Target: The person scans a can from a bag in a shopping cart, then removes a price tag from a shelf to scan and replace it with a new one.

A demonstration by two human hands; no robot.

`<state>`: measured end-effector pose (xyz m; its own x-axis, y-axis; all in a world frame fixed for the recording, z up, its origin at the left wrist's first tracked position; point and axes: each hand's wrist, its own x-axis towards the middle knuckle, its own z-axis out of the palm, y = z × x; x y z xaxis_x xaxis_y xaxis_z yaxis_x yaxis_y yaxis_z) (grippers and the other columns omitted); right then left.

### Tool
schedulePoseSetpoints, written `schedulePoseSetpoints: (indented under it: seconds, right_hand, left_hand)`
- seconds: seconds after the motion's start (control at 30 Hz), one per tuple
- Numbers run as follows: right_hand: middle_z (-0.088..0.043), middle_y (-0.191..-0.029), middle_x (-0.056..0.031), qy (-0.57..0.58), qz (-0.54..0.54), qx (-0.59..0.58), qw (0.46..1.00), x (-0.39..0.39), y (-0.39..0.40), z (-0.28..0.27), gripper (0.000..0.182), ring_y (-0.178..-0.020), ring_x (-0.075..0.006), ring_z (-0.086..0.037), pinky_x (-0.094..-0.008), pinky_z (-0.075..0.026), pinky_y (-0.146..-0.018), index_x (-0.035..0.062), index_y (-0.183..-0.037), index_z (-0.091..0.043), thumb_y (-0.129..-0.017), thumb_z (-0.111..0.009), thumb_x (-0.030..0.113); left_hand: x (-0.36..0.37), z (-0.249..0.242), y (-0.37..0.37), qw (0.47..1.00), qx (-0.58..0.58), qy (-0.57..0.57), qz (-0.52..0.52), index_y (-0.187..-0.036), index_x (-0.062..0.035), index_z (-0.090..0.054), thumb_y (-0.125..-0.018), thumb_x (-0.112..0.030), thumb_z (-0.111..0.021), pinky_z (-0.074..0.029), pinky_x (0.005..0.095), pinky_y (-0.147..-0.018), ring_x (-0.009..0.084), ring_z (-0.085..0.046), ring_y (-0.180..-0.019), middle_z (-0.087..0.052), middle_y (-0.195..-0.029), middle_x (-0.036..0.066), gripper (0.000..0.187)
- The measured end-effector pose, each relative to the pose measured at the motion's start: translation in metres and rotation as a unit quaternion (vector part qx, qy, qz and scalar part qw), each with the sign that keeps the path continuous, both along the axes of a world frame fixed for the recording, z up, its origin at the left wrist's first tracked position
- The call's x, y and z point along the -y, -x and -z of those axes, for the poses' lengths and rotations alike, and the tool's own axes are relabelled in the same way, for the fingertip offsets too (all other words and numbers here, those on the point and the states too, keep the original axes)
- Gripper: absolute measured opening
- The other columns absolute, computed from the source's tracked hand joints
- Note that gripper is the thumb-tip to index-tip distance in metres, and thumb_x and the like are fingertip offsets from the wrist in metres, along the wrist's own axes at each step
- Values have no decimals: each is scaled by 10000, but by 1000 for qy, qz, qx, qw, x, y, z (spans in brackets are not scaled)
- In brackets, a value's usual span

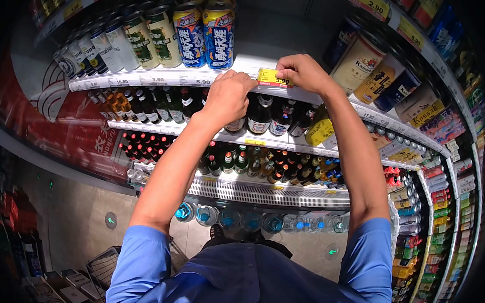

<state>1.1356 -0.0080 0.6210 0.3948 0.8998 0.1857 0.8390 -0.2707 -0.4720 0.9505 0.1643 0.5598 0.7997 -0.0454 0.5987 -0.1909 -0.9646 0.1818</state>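
A yellow price tag (268,75) reading 5.90 sits at the front edge of the upper white shelf (147,79). My right hand (302,73) pinches its right part, thumb lying over the front. My left hand (229,98) is at the shelf edge just left of the tag, fingers curled together; its fingertips are close to the tag's left end, and whatever they grip is hidden. Blue and yellow cans (218,36) stand on the shelf behind my left hand. Below both hands, dark beer bottles (260,115) line the second shelf.
Tall cream cans (359,61) stand right of my right forearm. More cans (116,46) fill the shelf's left part. Lower shelves hold rows of small bottles (228,160). Large water bottles (207,214) stand on the floor by my feet, and a wire basket (102,267) is lower left.
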Motion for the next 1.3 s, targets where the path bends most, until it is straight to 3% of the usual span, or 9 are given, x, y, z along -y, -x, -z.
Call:
schedulePoseSetpoints:
  seconds: [0.27, 0.47, 0.87, 0.97, 1.07, 1.3]
  right_hand:
    - [-721, -862, -112, 44, 26, 155, 986, -4, 9, 0, 180, -856, -356, -684, -468, -527, -748, 113, -953, -738, -873, -739, 275]
    - [-701, -851, -119, -15, -5, 230, 973, 5, 22, 1, 168, -850, -359, -680, -485, -515, -728, 106, -931, -709, -835, -761, 234]
    - [-675, -821, -127, -76, 29, 217, 973, 16, 37, 22, 108, -824, -376, -663, -481, -499, -690, 72, -873, -657, -849, -713, 161]
    - [-641, -825, -97, -110, 32, 278, 954, 15, 43, 27, 78, -815, -340, -641, -449, -494, -685, 94, -903, -677, -833, -711, 106]
    - [-621, -840, -79, -123, 22, 284, 951, 17, 44, 33, 119, -849, -321, -618, -429, -502, -717, 121, -934, -686, -827, -689, 68]
    - [-617, -894, -84, -134, 6, 271, 953, 25, 46, 37, 130, -918, -301, -584, -415, -491, -801, 85, -965, -697, -842, -670, 53]
  left_hand:
    - [-1, 0, 1, 1000, 3, -8, 3, -1091, -47, -710, -733, 23, -672, -492, 449, -931, 336, -626, -991, -688, -1019, 129, 367]
    - [-2, 2, 0, 1000, 4, -9, 2, -1078, -46, -708, -727, 24, -677, -493, 446, -930, 336, -626, -1003, -690, -1031, 132, 359]
    - [-2, 0, -1, 1000, -2, -11, -6, -1081, -47, -711, -729, 24, -675, -497, 444, -934, 340, -626, -1016, -689, -1029, 133, 361]
    - [-4, 0, -2, 1000, -1, -11, 2, -1073, -44, -712, -728, 25, -676, -497, 443, -934, 342, -630, -1008, -694, -1020, 138, 354]
    - [-4, 0, -2, 1000, -2, -11, 10, -1060, -39, -715, -726, 28, -677, -500, 441, -930, 344, -633, -1001, -699, -1012, 143, 343]
    - [1, -10, 1, 1000, -13, 11, -5, -1139, -73, -690, -719, 53, -664, -502, 460, -874, 351, -630, -969, -682, -965, 152, 439]
